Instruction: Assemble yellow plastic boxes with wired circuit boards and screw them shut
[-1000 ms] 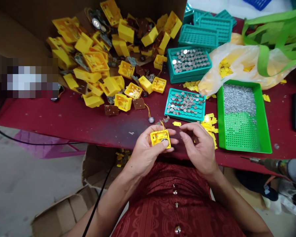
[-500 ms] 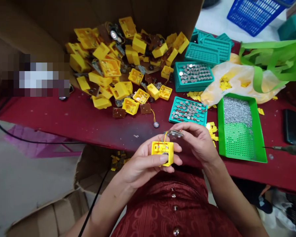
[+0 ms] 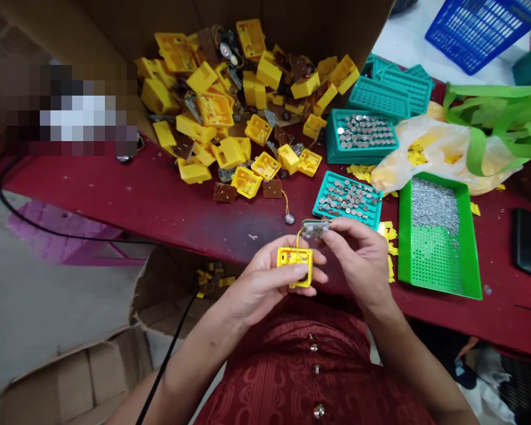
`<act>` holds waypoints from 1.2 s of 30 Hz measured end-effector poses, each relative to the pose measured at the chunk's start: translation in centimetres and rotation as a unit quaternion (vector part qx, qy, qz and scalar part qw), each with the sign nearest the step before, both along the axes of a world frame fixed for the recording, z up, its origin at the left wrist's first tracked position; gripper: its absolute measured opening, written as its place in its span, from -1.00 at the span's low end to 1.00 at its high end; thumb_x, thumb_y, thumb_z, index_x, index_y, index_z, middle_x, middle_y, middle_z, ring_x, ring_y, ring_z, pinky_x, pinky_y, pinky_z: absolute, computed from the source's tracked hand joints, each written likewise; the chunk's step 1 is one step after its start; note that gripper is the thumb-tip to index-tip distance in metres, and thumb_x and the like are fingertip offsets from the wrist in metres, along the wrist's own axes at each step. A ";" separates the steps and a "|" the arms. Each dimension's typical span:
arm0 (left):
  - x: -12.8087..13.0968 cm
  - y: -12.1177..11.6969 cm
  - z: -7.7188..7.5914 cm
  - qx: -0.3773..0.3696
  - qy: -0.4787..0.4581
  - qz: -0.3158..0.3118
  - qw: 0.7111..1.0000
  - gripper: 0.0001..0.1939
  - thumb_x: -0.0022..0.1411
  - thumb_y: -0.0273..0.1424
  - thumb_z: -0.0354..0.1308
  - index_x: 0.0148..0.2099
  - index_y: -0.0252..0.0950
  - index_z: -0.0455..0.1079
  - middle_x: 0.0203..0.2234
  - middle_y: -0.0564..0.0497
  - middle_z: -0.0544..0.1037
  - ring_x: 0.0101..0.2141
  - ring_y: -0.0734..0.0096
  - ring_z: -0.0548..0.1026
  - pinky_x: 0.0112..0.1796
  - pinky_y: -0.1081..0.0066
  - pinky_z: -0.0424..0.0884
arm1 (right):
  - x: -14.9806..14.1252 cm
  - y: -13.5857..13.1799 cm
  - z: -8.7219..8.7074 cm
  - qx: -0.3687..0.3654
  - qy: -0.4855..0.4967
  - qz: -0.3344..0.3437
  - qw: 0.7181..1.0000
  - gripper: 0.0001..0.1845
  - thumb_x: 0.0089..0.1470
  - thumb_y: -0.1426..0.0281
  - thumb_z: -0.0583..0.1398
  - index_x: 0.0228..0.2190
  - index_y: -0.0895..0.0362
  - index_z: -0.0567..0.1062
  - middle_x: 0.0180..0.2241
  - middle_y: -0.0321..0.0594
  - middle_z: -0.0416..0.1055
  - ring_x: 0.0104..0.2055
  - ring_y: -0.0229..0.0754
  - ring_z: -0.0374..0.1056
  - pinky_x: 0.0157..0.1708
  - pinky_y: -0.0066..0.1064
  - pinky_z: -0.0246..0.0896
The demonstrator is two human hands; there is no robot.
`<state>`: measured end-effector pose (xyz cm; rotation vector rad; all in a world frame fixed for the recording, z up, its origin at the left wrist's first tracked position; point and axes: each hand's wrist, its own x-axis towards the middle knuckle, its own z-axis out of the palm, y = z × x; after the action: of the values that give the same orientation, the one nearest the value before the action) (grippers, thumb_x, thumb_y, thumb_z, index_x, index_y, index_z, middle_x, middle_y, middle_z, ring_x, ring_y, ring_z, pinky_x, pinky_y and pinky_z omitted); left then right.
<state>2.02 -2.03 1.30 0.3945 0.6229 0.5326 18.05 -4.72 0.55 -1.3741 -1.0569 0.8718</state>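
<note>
In the head view, my left hand (image 3: 265,280) is closed around a small yellow plastic housing (image 3: 294,256), its open side facing me. The left thumb presses inside the housing, over a dark round part that is mostly hidden. Just above it, my right hand (image 3: 356,251) pinches a small circuit board (image 3: 315,228) by its right end. Thin wires (image 3: 298,237) run from the board down into the housing. Beyond my hands lies a teal tray (image 3: 349,199) of coin-like silver discs.
Many yellow housings (image 3: 230,152) with boards and wires are heaped before a cardboard box. A green tray (image 3: 405,236) of small metal pieces stands to the right, near a black phone (image 3: 530,242). Stacked teal trays (image 3: 363,154) and a plastic bag (image 3: 429,147) sit behind. A black cable (image 3: 168,354) hangs at left.
The circuit board has tilted, so more of its flat face shows, and it sits slightly higher above the housing. Both hands keep their holds. The whole view has shifted a little.
</note>
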 end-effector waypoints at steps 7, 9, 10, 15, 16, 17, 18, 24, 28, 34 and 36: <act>0.4 -0.1 -1.0 0.002 0.032 0.107 0.994 -0.76 -0.03 -0.55 0.37 -0.26 -0.31 0.46 -0.42 0.09 0.57 -0.41 0.52 0.53 -0.36 0.56 0.49 | -1.4 -1.6 2.0 0.142 -0.226 0.097 0.959 -0.80 0.13 0.61 0.20 -0.26 0.12 0.54 -0.34 -0.22 0.55 -0.28 -0.24 0.46 -0.25 -0.33 0.40; -0.3 0.0 -1.1 -0.018 -0.002 0.083 0.996 -0.73 -0.01 -0.58 0.33 -0.20 -0.30 0.46 -0.33 0.02 0.62 -0.33 0.44 0.57 -0.28 0.49 0.52 | -1.2 -1.8 1.8 0.153 -0.239 0.120 0.951 -0.81 0.13 0.61 0.19 -0.26 0.13 0.54 -0.35 -0.20 0.55 -0.29 -0.21 0.45 -0.25 -0.29 0.40; -0.7 0.0 -1.1 -0.027 -0.017 0.070 0.997 -0.72 -0.01 -0.59 0.31 -0.19 -0.30 0.46 -0.30 0.00 0.63 -0.30 0.40 0.58 -0.25 0.44 0.53 | -1.0 -1.9 1.8 0.155 -0.250 0.131 0.947 -0.82 0.13 0.61 0.19 -0.27 0.14 0.53 -0.35 -0.18 0.55 -0.30 -0.21 0.45 -0.26 -0.28 0.40; -2.0 0.0 -1.1 -0.055 -0.042 0.041 0.997 -0.63 -0.07 -0.57 0.28 -0.13 -0.32 0.47 -0.21 -0.10 0.64 -0.27 0.33 0.60 -0.19 0.38 0.51 | 0.1 -2.3 2.2 0.166 -0.341 0.191 0.905 -0.82 0.12 0.65 0.19 -0.26 0.21 0.52 -0.33 -0.10 0.54 -0.29 -0.19 0.40 -0.27 -0.29 0.37; -2.0 0.0 -1.0 -0.055 -0.041 0.039 0.997 -0.62 -0.08 -0.56 0.28 -0.12 -0.33 0.46 -0.21 -0.11 0.64 -0.27 0.33 0.59 -0.19 0.39 0.50 | 0.2 -2.4 2.4 0.170 -0.366 0.200 0.893 -0.81 0.13 0.64 0.18 -0.24 0.21 0.52 -0.33 -0.10 0.54 -0.28 -0.19 0.39 -0.28 -0.29 0.36; -2.0 0.0 -0.9 -0.054 -0.040 0.035 0.997 -0.63 -0.07 -0.53 0.28 -0.13 -0.34 0.46 -0.21 -0.12 0.64 -0.28 0.33 0.59 -0.20 0.40 0.49 | 0.3 -2.5 2.7 0.172 -0.393 0.209 0.879 -0.81 0.14 0.63 0.18 -0.23 0.19 0.52 -0.32 -0.12 0.54 -0.28 -0.19 0.38 -0.28 -0.29 0.34; -1.9 -0.1 -0.8 -0.052 -0.036 0.032 0.997 -0.64 -0.06 -0.50 0.29 -0.13 -0.34 0.46 -0.22 -0.13 0.64 -0.28 0.32 0.59 -0.21 0.40 0.49 | 0.4 -2.6 3.1 0.170 -0.420 0.218 0.864 -0.81 0.16 0.62 0.17 -0.22 0.18 0.52 -0.31 -0.14 0.55 -0.27 -0.19 0.37 -0.29 -0.30 0.32; -0.8 -0.2 0.3 -0.005 0.055 0.026 0.998 -0.75 -0.01 -0.57 0.27 -0.21 -0.31 0.46 -0.34 0.03 0.58 -0.42 0.50 0.49 -0.39 0.52 0.40 | 0.8 -3.3 4.5 0.159 -0.504 0.269 0.805 -0.83 0.25 0.50 0.14 -0.15 0.16 0.51 -0.26 -0.20 0.55 -0.26 -0.19 0.30 -0.28 -0.29 0.20; -0.3 -0.2 0.4 0.014 0.075 0.032 0.997 -0.71 0.02 -0.62 0.24 -0.16 -0.31 0.50 -0.42 0.08 0.55 -0.43 0.52 0.48 -0.38 0.54 0.37 | 0.6 -3.4 4.9 0.133 -0.515 0.266 0.804 -0.81 0.27 0.50 0.10 -0.20 0.19 0.53 -0.28 -0.17 0.54 -0.29 -0.17 0.29 -0.31 -0.28 0.18; -0.5 -0.3 -0.2 -0.035 0.029 0.016 0.999 -0.69 0.01 -0.58 0.29 -0.13 -0.33 0.54 -0.32 -0.02 0.61 -0.36 0.42 0.56 -0.29 0.44 0.48 | 0.3 -2.8 5.4 0.074 -0.497 0.218 0.836 -0.80 0.18 0.61 0.13 -0.39 0.22 0.54 -0.37 -0.13 0.52 -0.35 -0.16 0.35 -0.36 -0.28 0.24; -0.7 -0.4 -0.2 -0.048 0.006 0.005 0.999 -0.66 0.01 -0.54 0.27 -0.10 -0.33 0.55 -0.28 -0.04 0.61 -0.31 0.34 0.57 -0.27 0.38 0.53 | 0.5 -2.5 5.5 0.068 -0.475 0.219 0.850 -0.82 0.16 0.62 0.15 -0.39 0.23 0.54 -0.37 -0.11 0.53 -0.35 -0.15 0.39 -0.35 -0.28 0.27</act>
<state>1.33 -2.43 1.15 0.3053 0.6604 0.5081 18.55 -7.23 6.09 -1.4759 -2.2162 0.3612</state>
